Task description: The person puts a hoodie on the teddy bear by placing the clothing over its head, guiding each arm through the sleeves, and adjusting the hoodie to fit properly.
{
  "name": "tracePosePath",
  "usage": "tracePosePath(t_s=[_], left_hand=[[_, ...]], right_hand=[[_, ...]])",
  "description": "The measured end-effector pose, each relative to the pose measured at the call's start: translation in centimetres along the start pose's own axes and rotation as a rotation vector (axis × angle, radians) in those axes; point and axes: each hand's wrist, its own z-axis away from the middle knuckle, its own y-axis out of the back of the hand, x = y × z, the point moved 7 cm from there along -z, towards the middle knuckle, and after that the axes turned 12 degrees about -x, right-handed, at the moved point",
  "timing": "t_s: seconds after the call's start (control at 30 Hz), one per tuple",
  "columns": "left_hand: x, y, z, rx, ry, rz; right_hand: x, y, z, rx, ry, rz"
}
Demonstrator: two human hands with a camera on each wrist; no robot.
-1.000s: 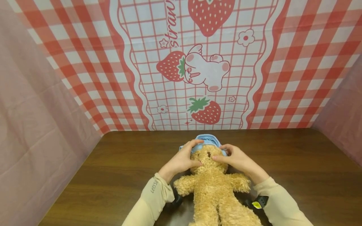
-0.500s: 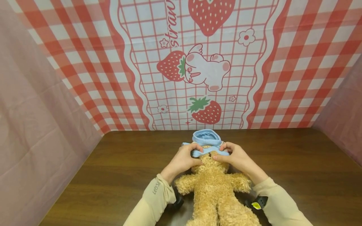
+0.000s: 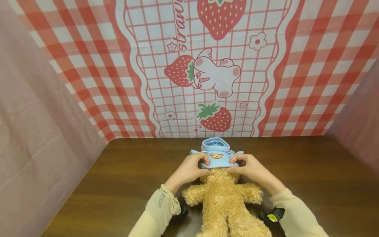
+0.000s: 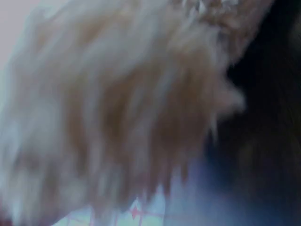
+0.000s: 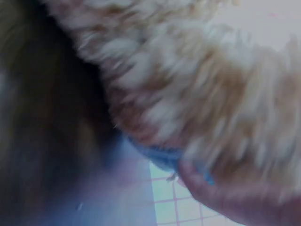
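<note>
A tan plush teddy bear (image 3: 222,200) lies on its back, head toward the far side. A light blue doll-sized top (image 3: 220,162) with a small bear-face patch covers its face; the neck opening gapes at the far end. My left hand (image 3: 189,169) grips the near hem at its left side, thumb near the bear's chin. On the other side my right hand (image 3: 251,168) pinches the same hem. In the left wrist view blurred fur (image 4: 127,103) hides the hand. The right wrist view has fur (image 5: 197,84), a strip of blue cloth (image 5: 162,157) and a finger.
The bear lies on a dark brown wooden table (image 3: 133,164). Behind the table's far edge hangs a red-and-white checked strawberry cloth (image 3: 219,65). Pinkish curtains (image 3: 44,115) flank both sides. A dark wrist device (image 3: 278,214) is at the right cuff.
The blue top has slid down over the bear's head, from the forehead past the nose, and its patch now shows. Both hands have moved slightly nearer with the hem.
</note>
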Motion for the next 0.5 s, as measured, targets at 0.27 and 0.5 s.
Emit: tracePosePath(t_s=[0.27,0.5], left_hand=[[-2.1,0.9,1.1,-0.034,-0.089,0.079],[-4.0,0.2,1.0,-0.070,0.005,0.201]], right_hand=[[1.0,-0.1,0.7,-0.024,0.050,-0.026],[1.7,0.3,1.1,-0.034,0.039,0.036]])
